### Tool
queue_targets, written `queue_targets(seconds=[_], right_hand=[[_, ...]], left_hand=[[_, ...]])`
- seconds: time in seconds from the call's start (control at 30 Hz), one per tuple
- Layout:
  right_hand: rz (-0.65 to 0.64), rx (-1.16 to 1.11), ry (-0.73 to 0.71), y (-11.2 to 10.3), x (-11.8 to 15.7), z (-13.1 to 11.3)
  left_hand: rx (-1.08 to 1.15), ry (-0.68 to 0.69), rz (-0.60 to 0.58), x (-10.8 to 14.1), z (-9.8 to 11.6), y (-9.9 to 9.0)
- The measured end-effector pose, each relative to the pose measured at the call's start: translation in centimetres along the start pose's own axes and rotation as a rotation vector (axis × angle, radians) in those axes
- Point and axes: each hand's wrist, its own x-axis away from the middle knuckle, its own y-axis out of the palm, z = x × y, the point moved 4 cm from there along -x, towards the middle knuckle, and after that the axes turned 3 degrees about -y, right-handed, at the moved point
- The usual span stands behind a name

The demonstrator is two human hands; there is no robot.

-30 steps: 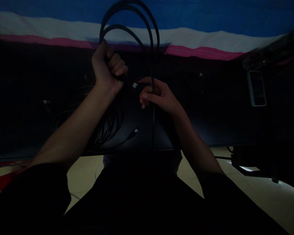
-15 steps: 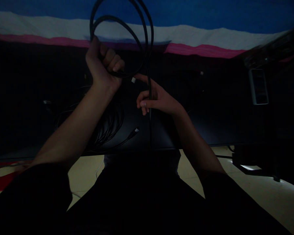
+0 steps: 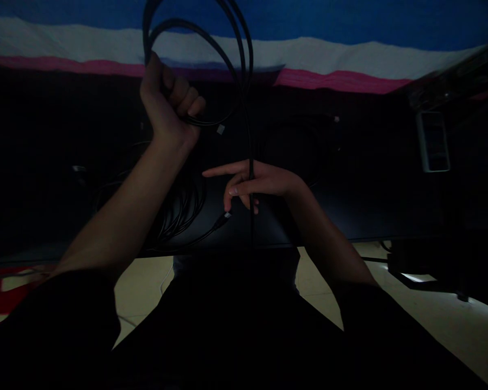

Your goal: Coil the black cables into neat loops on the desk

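Striped cloth (image 3: 341, 57) in blue, white and pink spans the space past the far side of a dark table (image 3: 361, 214), with pale floor (image 3: 321, 303) below its near edge. Over the table's middle, the left hand (image 3: 173, 97) is closed in a fist around a looped black cable (image 3: 243, 81), its loops standing above the fist and overlapping the cloth. One strand drops from the loops toward the table's near edge, crossing the right hand (image 3: 258, 181). That hand is loosely half-curled, index finger stretched out to the left; whether it pinches the strand I cannot tell.

Left of the table's middle lies a coil of cable (image 3: 183, 211), its plug (image 3: 226, 215) just below the right hand's fingers and near the table's front edge. Another pale connector (image 3: 220, 129) shows at mid-table, beside the left fist; which cable it belongs to is unclear. Toward the table's right end lies a phone (image 3: 434, 142), well apart from both hands, with dark tabletop stretching between it and the right forearm. Lettering on phone or plugs is too dark to read.
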Motion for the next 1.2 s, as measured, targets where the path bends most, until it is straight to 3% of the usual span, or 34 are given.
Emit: queue_targets(seconds=[0.23,0.5,0.73,0.93,1.2], right_hand=[[-0.252,-0.111,0.127,1.0,0.4,0.0],[-0.318,-0.224,0.034,1.1,0.5,-0.2],[-0.233,-0.305,-0.074,0.6,1.0,-1.4],[0.002,-0.363,-0.136,-0.4,1.1,-1.8],[0.171,-0.355,-0.266,-1.3,0.7,-2.1]], left_hand=[[-0.070,-0.002,-0.006,-0.1,-0.1,-0.1],[-0.098,-0.023,-0.008,-0.1,-0.3,-0.2],[-0.115,-0.031,0.011,-0.3,-0.5,-0.4],[-0.081,-0.078,0.010,-0.2,-0.8,-0.3],[-0.098,-0.123,-0.012,-0.5,-1.1,-0.4]])
